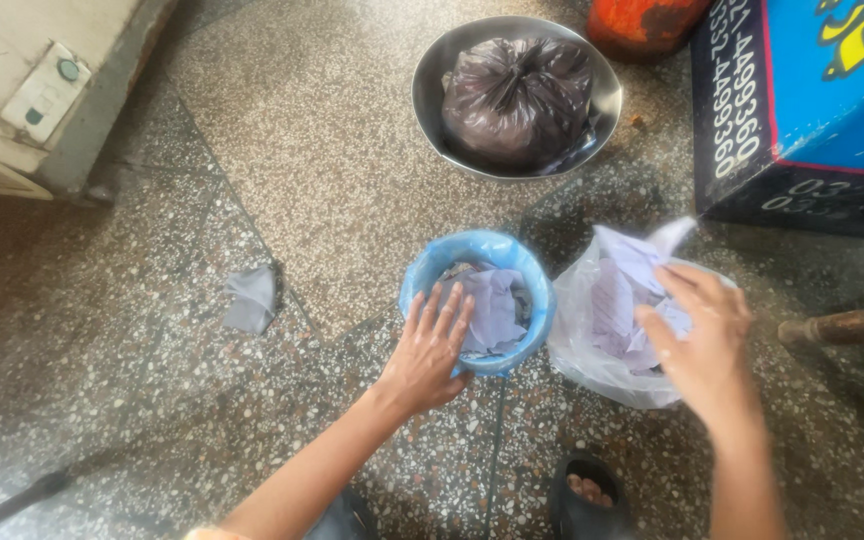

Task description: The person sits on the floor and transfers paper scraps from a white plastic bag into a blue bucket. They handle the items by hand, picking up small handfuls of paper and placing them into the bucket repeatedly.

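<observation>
**Two hands at a blue-lined bin and a clear bag on a speckled floor**

Left hand [430, 352], centre of frame: fingers spread flat, resting on the near rim of the small bin [542, 300] lined with a blue bag. Grip released; nothing grasped. Inside the bin, crumpled pale lavender paper [493, 305] lies just past the fingertips.

Right hand [702, 335], right of centre: held over the mouth of a clear plastic bag [582, 345] that sits just beside the bin, touching it or nearly so. The bag holds more lavender paper scraps [620, 290]. Fingers bent loosely toward the scraps; the hand is blurred, so I cannot tell whether it grasps any.

Upper centre: a steel bowl [430, 80] carrying a knotted dark plastic bag [517, 98], well apart from the bin. Upper right: a blue box [832, 90] with a dark side panel, an orange cylinder [642, 22] beside it. Left of centre: a lone grey scrap [251, 298] on the terrazzo floor [302, 150]. Bottom edge: a dark sandal [582, 500] with toes showing. Far right: a brown pipe-like bar [847, 325] lying low.
</observation>
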